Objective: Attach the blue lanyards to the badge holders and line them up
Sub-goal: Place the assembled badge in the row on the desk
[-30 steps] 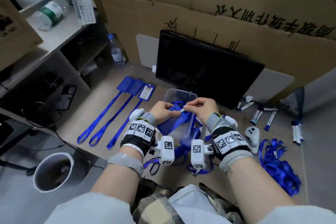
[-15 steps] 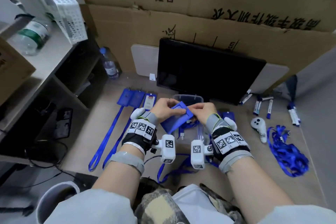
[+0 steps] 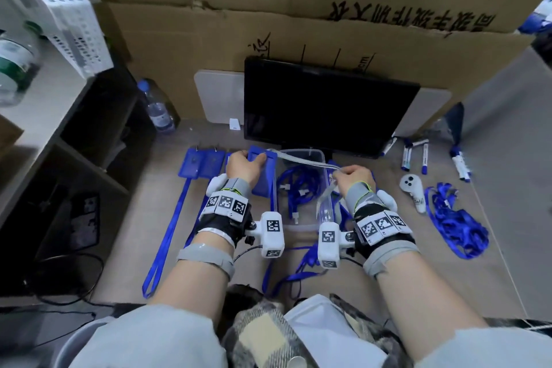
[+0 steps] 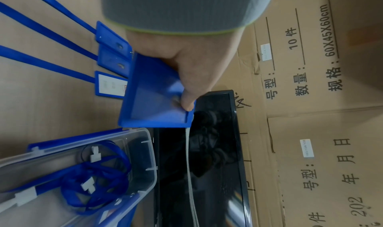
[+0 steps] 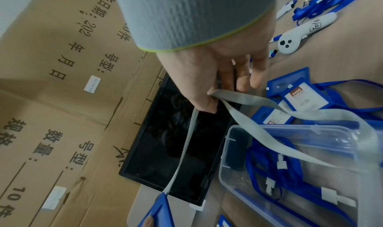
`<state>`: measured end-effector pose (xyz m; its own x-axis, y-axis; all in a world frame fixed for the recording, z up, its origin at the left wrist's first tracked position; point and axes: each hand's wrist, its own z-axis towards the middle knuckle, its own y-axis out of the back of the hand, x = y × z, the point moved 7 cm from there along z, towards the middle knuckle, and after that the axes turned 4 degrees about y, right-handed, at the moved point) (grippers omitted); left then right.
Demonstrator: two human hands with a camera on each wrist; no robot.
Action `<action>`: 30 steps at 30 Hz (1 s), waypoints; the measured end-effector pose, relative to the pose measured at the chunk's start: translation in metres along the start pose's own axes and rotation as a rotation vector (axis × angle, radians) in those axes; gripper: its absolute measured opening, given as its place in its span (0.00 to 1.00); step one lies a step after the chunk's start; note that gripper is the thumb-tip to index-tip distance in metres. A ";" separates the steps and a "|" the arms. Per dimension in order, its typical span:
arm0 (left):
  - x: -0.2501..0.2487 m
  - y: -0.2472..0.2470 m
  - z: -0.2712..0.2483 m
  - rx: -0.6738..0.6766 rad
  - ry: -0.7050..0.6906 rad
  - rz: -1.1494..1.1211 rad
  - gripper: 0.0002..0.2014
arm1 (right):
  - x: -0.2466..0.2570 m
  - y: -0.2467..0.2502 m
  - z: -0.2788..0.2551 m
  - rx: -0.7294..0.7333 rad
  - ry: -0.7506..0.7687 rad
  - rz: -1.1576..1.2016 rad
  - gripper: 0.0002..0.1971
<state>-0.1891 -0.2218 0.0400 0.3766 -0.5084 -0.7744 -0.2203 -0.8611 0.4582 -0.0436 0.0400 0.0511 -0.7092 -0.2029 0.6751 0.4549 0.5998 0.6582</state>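
Note:
My left hand [image 3: 243, 169] grips a blue badge holder [image 3: 264, 176] just right of the row of laid-out holders [image 3: 200, 163], left of the clear bin [image 3: 298, 228]. In the left wrist view, the thumb [image 4: 187, 102] presses on the badge holder [image 4: 153, 102]. A pale grey-looking lanyard strap [image 3: 301, 158] runs from that holder across the bin to my right hand [image 3: 354, 178]. In the right wrist view, my right hand [image 5: 217, 76] pinches the strap [image 5: 248, 99] between thumb and fingers. Three finished holders [image 4: 111, 50] lie side by side, their blue lanyards [image 3: 170, 230] stretched toward me.
The bin holds loose blue lanyards [image 3: 294, 188]. A black monitor [image 3: 328, 107] leans on cardboard boxes just behind it. To the right lie a white controller [image 3: 413, 191], markers [image 3: 418, 155] and a lanyard heap [image 3: 457, 224]. A water bottle [image 3: 158, 110] and shelving stand at left.
The hands have parted. The left hand carried the holder left and forward to the row. The right hand drew the strap out to the right over the bin.

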 end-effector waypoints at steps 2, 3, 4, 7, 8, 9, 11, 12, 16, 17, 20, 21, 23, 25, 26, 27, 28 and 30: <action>0.003 -0.003 0.001 0.004 0.030 -0.005 0.26 | -0.003 0.000 0.004 -0.040 -0.007 0.046 0.07; 0.004 -0.006 0.001 0.013 0.037 -0.010 0.26 | -0.004 -0.002 0.007 -0.044 -0.010 0.113 0.08; 0.003 -0.009 0.001 0.026 0.038 -0.019 0.26 | -0.004 -0.007 0.008 -0.018 -0.013 0.208 0.08; -0.001 -0.021 0.000 0.110 0.000 -0.062 0.20 | 0.005 -0.019 0.007 0.102 0.005 0.426 0.11; -0.002 -0.025 -0.002 0.150 -0.007 -0.077 0.18 | 0.010 -0.021 0.006 0.126 0.018 0.461 0.11; -0.001 -0.029 -0.003 0.179 -0.009 -0.093 0.16 | 0.014 -0.022 0.005 0.144 0.032 0.478 0.12; 0.000 -0.035 -0.006 0.208 -0.010 -0.126 0.10 | 0.015 -0.026 0.006 0.164 0.040 0.491 0.13; 0.002 -0.038 -0.008 0.221 -0.006 -0.140 0.09 | 0.014 -0.029 0.007 0.182 0.032 0.499 0.13; 0.013 -0.056 -0.014 0.274 0.056 -0.186 0.10 | -0.002 -0.034 0.005 0.293 -0.009 0.499 0.15; 0.015 -0.066 -0.017 0.298 0.069 -0.176 0.11 | -0.009 -0.031 0.007 0.306 -0.011 0.479 0.15; 0.019 -0.087 -0.022 0.339 0.103 -0.158 0.11 | -0.031 -0.026 0.016 0.324 -0.020 0.403 0.12; 0.021 -0.092 -0.022 0.340 0.106 -0.152 0.11 | -0.036 -0.026 0.017 0.333 -0.033 0.386 0.10; 0.019 -0.104 -0.024 0.337 0.099 -0.128 0.09 | -0.051 -0.022 0.024 0.348 -0.066 0.368 0.06; 0.013 -0.114 -0.029 0.297 0.100 -0.111 0.09 | -0.065 -0.017 0.035 0.372 -0.081 0.364 0.05; 0.007 -0.118 -0.029 0.263 0.093 -0.106 0.08 | -0.069 -0.013 0.041 0.387 -0.082 0.368 0.05; 0.001 -0.125 -0.030 0.227 0.086 -0.100 0.07 | -0.071 -0.007 0.048 0.405 -0.074 0.373 0.05; -0.007 -0.134 -0.032 0.196 0.069 -0.094 0.06 | -0.075 0.002 0.057 0.415 -0.065 0.378 0.06; -0.023 -0.160 -0.042 0.154 0.027 -0.080 0.06 | -0.086 0.025 0.075 0.410 -0.050 0.398 0.10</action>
<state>-0.1247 -0.0719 0.0029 0.4225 -0.4395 -0.7927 -0.3233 -0.8901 0.3213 -0.0114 0.1305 -0.0160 -0.5549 0.1309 0.8216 0.4533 0.8757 0.1666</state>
